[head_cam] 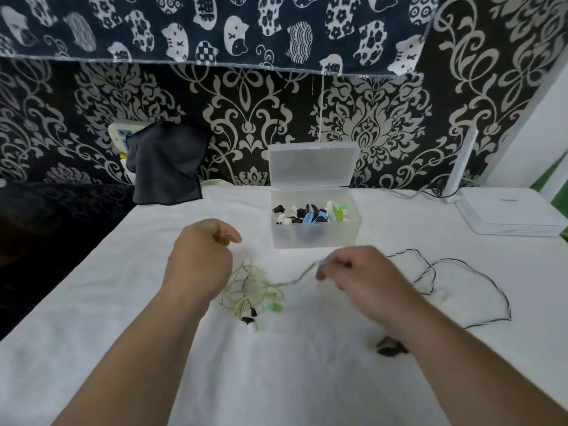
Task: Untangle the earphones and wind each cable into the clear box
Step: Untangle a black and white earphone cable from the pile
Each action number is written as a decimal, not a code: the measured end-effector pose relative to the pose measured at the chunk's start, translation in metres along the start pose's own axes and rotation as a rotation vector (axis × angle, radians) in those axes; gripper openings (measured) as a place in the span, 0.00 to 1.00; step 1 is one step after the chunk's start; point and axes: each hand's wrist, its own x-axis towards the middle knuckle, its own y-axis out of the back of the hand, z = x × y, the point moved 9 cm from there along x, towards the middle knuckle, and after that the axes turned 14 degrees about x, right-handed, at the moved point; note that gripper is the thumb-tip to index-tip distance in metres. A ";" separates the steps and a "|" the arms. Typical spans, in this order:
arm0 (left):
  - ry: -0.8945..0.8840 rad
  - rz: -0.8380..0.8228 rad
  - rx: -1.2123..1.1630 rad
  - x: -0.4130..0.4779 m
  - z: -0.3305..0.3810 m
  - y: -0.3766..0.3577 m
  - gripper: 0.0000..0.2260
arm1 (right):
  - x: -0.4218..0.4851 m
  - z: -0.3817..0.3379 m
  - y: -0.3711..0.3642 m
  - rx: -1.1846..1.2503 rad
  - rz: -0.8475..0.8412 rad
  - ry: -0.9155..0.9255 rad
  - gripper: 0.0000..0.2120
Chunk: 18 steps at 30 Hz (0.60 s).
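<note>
The clear box (316, 232) stands just above the middle of the frame, its lid (313, 164) hinged open and upright behind it. Inside lies a row of wound earphones (310, 214) in black, white, blue and green, filling the upper part of the box.

The box sits on a bench (307, 379) covered in white cloth. Behind it runs a wall of black and silver damask wallpaper (368, 124), with a dark cat-print cloth (215, 26) hanging across the top of the frame. At the left, a dark grey cloth (167, 164) is draped over a wall socket. A white router (510, 213) lies at the right edge.

A tangled pale green earphone cable (250, 287) lies at the centre, below the box. The left hand (201, 256) is curled, thumb against forefinger, and a faint strand of that cable runs up to the pinch. The right hand (356, 273), blurred, pinches another stretch of the same cable, pulled taut from the tangle. A loose black earphone cable (455, 262) snakes over the bench at the right, beyond the right hand.
</note>
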 end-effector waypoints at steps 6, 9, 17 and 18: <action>-0.556 -0.404 -0.130 -0.043 0.068 -0.037 0.31 | -0.029 -0.078 0.015 0.597 -0.132 0.208 0.15; -0.583 -0.342 -0.087 -0.056 0.082 -0.049 0.12 | -0.038 -0.098 0.024 0.757 -0.194 0.275 0.14; -0.394 -0.282 -0.031 -0.034 0.057 -0.049 0.07 | -0.047 -0.103 0.091 0.975 -0.002 0.372 0.09; -0.387 -0.284 -0.011 -0.034 0.055 -0.050 0.07 | -0.047 -0.101 0.095 0.995 0.008 0.364 0.10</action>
